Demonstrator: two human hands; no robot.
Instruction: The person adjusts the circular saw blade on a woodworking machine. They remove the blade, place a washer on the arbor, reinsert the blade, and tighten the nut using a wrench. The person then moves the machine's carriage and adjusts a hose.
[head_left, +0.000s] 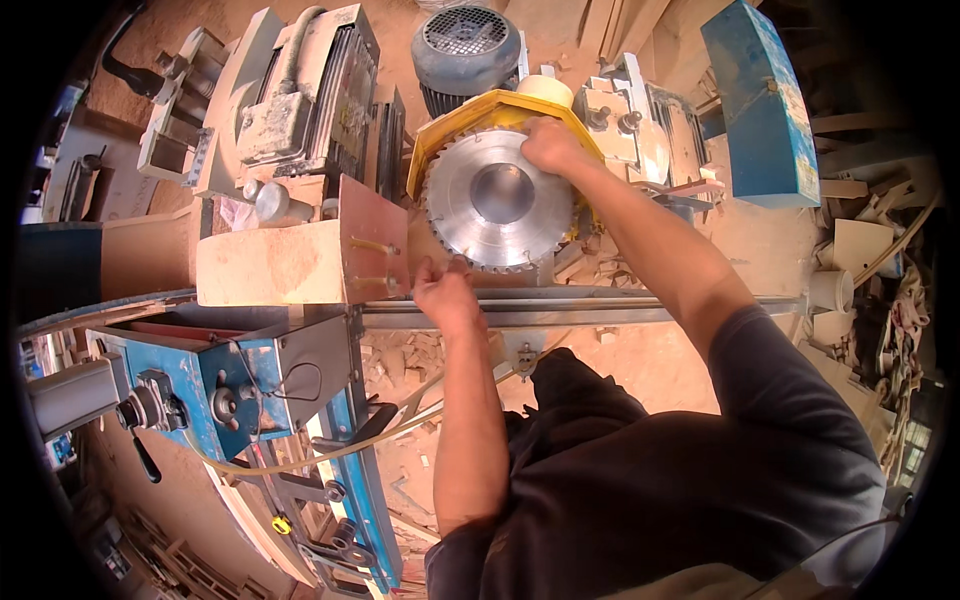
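Note:
A round, shiny circular saw blade [456, 200] with a toothed rim stands face-on in front of me, partly inside a yellow guard [420, 150]. A smooth round disc [502, 193] covers its middle. My right hand [550, 148] is closed over the blade's upper right part, its fingertips partly hidden. At the lower left rim, my left hand [445, 293] has its fingers curled against the teeth, gripping the edge.
Motors [465, 50] stand behind the guard and at left. A wooden block [270, 265] sits left of my left hand. Metal rails [590, 308] cross before me. Blue machine parts [765, 110] flank both sides; wood scraps [400, 355] lie below.

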